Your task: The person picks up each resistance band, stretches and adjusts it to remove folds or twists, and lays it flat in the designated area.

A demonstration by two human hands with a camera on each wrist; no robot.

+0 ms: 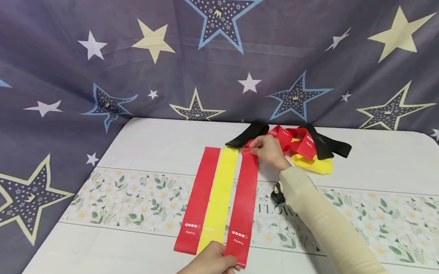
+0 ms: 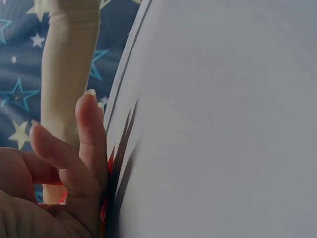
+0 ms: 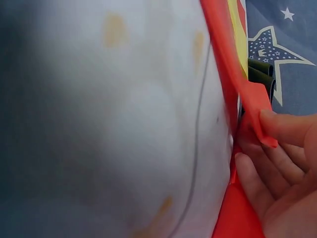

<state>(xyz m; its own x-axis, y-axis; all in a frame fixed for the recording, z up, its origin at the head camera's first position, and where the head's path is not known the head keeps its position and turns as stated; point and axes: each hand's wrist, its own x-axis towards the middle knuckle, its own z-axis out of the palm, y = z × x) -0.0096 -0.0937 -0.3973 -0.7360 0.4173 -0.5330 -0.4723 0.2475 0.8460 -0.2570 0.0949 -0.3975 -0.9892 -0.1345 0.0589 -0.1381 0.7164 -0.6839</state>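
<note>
Two red resistance bands marked "Heavy" and a yellow resistance band (image 1: pixel 220 194) lie flat side by side on the table. At the near end of the rightmost red band (image 1: pixel 246 187), my left hand (image 1: pixel 208 266) pinches the edge, thumb on top. My right hand (image 1: pixel 269 152) pinches the far end of that same band; the right wrist view shows its folded tip (image 3: pixel 257 101) between thumb and fingers. Left of the yellow band lies the other red band (image 1: pixel 201 191). In the left wrist view, the left hand (image 2: pixel 74 183) has fingers partly extended near the tabletop.
A loose pile of red, yellow and black bands (image 1: pixel 329 144) lies behind and right of my right hand. A folded black band (image 1: pixel 249 134) sits by the far ends. A small black item (image 1: pixel 276 194) is beside the right sleeve. A star-patterned cloth (image 1: pixel 165 71) hangs behind the table.
</note>
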